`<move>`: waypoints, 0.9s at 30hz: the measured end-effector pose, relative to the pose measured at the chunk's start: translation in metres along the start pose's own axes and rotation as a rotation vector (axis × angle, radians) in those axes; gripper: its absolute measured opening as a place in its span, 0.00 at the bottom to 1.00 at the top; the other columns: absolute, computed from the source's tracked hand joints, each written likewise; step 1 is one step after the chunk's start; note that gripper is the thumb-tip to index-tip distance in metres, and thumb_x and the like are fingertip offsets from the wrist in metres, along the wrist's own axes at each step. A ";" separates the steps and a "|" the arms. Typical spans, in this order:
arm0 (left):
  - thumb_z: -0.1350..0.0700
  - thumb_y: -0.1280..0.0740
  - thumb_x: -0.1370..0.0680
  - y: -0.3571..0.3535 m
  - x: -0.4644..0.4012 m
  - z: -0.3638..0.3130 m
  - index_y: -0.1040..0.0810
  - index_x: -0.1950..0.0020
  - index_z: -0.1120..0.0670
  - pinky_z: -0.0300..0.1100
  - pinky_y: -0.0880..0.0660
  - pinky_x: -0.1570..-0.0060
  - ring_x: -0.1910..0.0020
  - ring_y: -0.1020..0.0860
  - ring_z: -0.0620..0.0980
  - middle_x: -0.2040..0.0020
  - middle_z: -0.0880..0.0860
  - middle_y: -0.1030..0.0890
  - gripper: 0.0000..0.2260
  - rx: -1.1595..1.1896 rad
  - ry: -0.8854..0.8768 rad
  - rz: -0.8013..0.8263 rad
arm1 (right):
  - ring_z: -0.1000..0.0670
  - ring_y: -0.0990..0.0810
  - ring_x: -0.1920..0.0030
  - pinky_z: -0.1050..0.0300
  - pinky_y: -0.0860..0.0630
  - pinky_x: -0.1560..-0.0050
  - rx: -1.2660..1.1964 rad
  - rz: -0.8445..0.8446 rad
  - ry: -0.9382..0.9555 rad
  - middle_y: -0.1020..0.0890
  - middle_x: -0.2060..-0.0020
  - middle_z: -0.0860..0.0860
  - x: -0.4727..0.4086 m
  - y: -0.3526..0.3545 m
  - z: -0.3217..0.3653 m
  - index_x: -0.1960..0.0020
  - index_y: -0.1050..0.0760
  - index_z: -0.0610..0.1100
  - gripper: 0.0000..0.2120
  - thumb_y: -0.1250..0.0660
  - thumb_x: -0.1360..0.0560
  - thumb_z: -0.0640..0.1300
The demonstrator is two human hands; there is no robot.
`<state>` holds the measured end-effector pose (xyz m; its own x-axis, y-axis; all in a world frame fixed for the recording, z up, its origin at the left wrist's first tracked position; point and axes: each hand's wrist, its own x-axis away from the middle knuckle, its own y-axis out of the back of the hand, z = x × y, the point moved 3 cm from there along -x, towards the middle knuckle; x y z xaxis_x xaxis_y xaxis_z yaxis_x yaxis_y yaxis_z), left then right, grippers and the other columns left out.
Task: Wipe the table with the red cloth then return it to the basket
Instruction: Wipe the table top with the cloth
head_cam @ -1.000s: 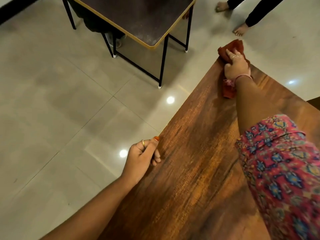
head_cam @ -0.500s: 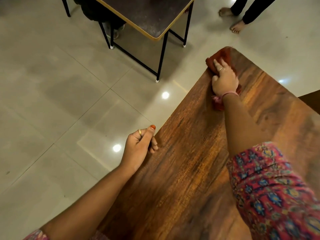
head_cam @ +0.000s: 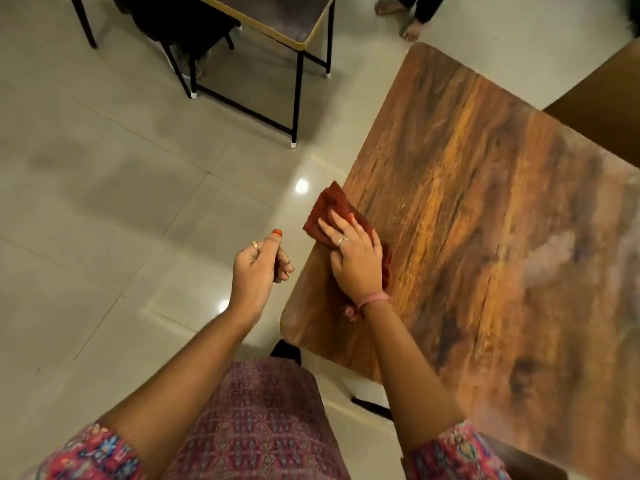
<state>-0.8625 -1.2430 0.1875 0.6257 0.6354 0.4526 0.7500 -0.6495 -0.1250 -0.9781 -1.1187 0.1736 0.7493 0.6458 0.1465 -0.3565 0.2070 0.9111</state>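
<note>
Red cloth (head_cam: pixel 332 209) under flat right hand (head_cam: pixel 356 258); left hand (head_cam: pixel 258 268) curled, empty; dark table (head_cam: pixel 277 15) beyond.

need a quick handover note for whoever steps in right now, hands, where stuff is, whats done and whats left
Right hand: flat, fingers straight, pressing the red cloth onto the wooden table at its left edge, near the front corner. A bit of cloth hangs past the edge.
Left hand: off the table over the floor, fingers curled, holding nothing.
Basket: not in view.
Done: wiping is under way; how much of the top has been covered cannot be told from this view.
Left: finish wiping, then carry the cloth back to the basket.
</note>
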 end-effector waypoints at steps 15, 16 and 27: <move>0.50 0.38 0.21 0.072 0.093 0.017 0.26 0.73 0.53 0.33 0.30 0.76 0.77 0.28 0.43 0.76 0.51 0.23 0.21 -0.052 0.053 0.090 | 0.53 0.48 0.24 0.46 0.53 0.27 0.064 0.121 0.018 0.42 0.26 0.62 0.189 -0.039 0.032 0.27 0.40 0.61 0.29 0.43 0.23 0.39; 0.50 0.38 0.21 0.072 0.094 0.017 0.26 0.74 0.53 0.33 0.30 0.76 0.77 0.27 0.43 0.76 0.51 0.23 0.21 -0.057 0.049 0.099 | 0.53 0.48 0.24 0.46 0.52 0.27 0.061 0.095 -0.019 0.41 0.26 0.61 0.192 -0.035 0.023 0.27 0.40 0.61 0.29 0.43 0.23 0.38; 0.49 0.38 0.20 0.058 0.124 0.031 0.24 0.75 0.51 0.32 0.29 0.76 0.77 0.27 0.42 0.75 0.50 0.22 0.22 -0.086 0.038 0.186 | 0.47 0.43 0.25 0.39 0.46 0.27 -0.048 -0.336 -0.936 0.38 0.26 0.53 0.257 -0.006 -0.058 0.26 0.38 0.55 0.27 0.41 0.23 0.39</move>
<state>-0.7355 -1.1892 0.2092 0.7418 0.4860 0.4621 0.6003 -0.7884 -0.1345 -0.8155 -0.9113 0.1837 0.9462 -0.2879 0.1475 -0.0516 0.3157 0.9475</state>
